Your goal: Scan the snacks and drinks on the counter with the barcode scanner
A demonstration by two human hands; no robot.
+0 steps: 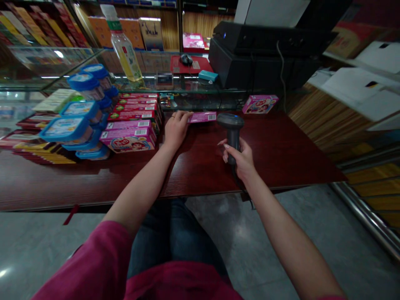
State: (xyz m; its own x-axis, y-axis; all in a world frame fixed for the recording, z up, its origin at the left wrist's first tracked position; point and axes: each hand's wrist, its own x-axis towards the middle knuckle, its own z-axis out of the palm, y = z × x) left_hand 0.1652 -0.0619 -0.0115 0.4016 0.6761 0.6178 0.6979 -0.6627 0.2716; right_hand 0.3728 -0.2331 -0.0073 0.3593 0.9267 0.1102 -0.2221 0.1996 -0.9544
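I see the right hand (243, 157) wrapped round a black pistol-shaped plastic scanner (233, 134); left of it, the left hand (176, 128) grips a flat pink cardboard box (203, 117). A careless leftward swing could knock the box, or the dark cable (236, 178) beneath the scanner could snag.

Clock from view's centre. 11 o'clock: clear bottle (127, 56), yellowish liquid, white cap, upright on glass case (146, 89). 12: dark mouse (186, 59) on red mat (175, 65); teal box (208, 76) near mat. 1: black unit (262, 68), pale cable (283, 73) hanging. 2: white cartons (353, 89). 4: metal rail (368, 223). 8: red strip (71, 215).
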